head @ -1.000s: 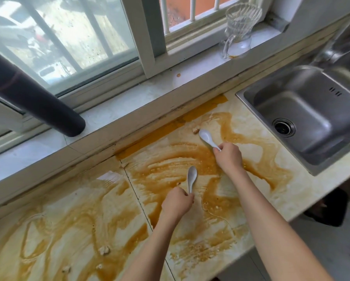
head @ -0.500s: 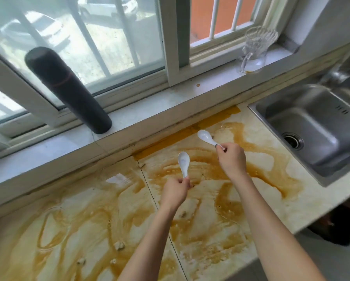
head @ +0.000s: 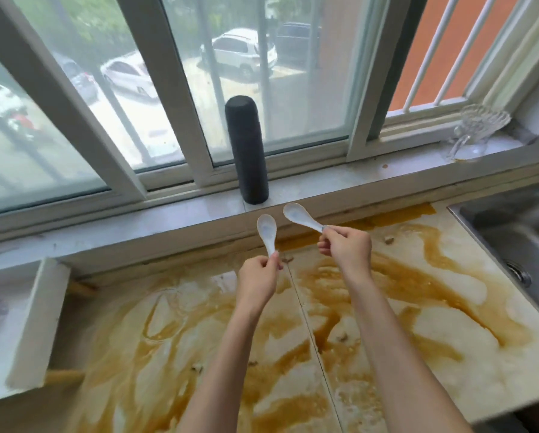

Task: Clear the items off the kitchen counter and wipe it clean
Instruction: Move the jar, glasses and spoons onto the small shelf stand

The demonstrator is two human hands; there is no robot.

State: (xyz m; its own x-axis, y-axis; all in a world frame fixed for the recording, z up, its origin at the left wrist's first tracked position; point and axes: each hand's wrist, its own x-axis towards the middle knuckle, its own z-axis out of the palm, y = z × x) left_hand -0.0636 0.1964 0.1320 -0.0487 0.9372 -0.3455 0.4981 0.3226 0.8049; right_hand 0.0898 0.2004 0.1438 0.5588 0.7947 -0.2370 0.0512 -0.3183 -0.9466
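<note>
left spoon [head: 267, 228]: small and white, up in the air over the back of the bench, with its bowl pointing to 12 o'clock.
right spoon [head: 296, 214]: white too, just beside the left spoon at its 2 o'clock, not touching it. Its bowl points to 10 o'clock.
left hand [head: 257, 281]: its fingers [head: 266, 264] pinch the end of the left spoon's handle.
right hand [head: 346, 250]: its fingers [head: 326, 245] curl round the right spoon's handle.
bench [head: 449, 323]: pale stone under both arms, with a thin seam running from 12 to 6 o'clock.
smears [head: 433, 267]: brown and sticky, all over the bench, with a few little crumbs in them.
sink [head: 518, 232]: shiny metal, at 3 o'clock from the hands.
window sill [head: 137, 226]: pale, along the back of the bench.
flask [head: 246, 151]: tall and black, upright on the window sill, near the spoons at their 12 o'clock.
glass jug [head: 477, 129]: clear, on the window sill at 2 o'clock, well apart from the spoons.
white block [head: 34, 323]: at 9 o'clock, by the bench's left end; I cannot tell what it is.
</note>
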